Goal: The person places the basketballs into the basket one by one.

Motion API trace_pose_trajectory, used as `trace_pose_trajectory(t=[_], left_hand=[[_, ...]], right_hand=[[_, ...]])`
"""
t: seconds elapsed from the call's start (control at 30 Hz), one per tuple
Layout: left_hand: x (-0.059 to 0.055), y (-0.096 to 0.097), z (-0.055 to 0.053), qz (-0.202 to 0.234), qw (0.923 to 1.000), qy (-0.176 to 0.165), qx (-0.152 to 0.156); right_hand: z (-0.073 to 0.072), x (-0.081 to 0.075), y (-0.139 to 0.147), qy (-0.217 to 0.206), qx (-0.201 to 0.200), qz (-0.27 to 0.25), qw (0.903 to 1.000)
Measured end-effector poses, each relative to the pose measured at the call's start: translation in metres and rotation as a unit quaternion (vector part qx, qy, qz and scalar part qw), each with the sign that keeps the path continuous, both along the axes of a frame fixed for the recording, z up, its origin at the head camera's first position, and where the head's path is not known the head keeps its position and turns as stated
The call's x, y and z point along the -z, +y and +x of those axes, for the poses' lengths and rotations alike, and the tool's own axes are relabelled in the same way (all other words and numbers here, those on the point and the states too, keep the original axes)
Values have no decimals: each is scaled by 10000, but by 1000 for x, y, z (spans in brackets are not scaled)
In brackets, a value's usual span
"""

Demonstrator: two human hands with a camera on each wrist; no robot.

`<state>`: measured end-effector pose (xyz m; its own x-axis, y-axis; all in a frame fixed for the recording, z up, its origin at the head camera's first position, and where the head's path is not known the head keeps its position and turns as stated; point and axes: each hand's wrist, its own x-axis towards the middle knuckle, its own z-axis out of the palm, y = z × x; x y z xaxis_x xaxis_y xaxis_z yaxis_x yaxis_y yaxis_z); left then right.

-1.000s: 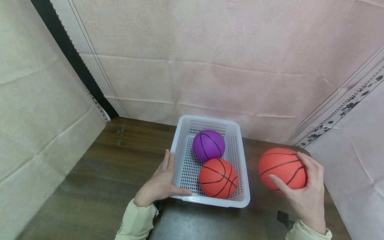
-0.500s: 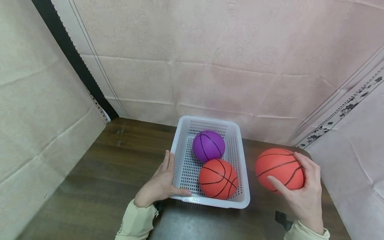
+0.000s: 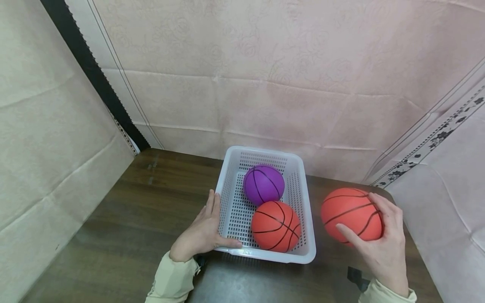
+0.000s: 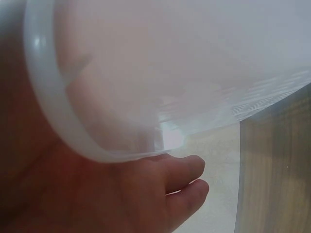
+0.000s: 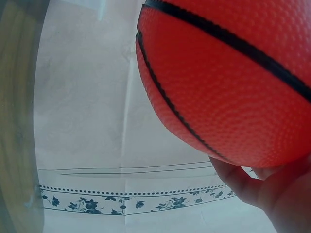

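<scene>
A white perforated plastic basket stands on the table. Inside it, a purple toy basketball lies behind an orange-red toy basketball, and they touch. My left hand holds the basket's near-left corner, thumb over the rim and fingers along the outside wall; the left wrist view shows those fingers below the translucent wall. To the right of the basket, my right hand grips a second orange-red toy basketball between thumb and fingers. This ball, large in the right wrist view, appears raised off the table.
The brown wooden table meets a pale curtain just behind the basket. More pale cloth hangs on the left and right sides, the right one with a floral border. A black strip runs down the left corner.
My right hand has shifted slightly left with the basketball, closer to the basket. The left hand, the basket and the balls in it stay where they were.
</scene>
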<state>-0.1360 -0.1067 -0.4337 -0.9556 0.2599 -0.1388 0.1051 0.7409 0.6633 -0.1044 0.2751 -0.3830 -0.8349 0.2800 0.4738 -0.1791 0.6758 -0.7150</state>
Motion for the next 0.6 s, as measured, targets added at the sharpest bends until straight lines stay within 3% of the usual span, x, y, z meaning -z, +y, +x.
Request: trace_pose_trajectory(t=[0.6], left_hand=[[1, -1, 0, -19, 10000, 80, 40]], right_hand=[[-2, 0, -14, -84, -783, 244, 9966]])
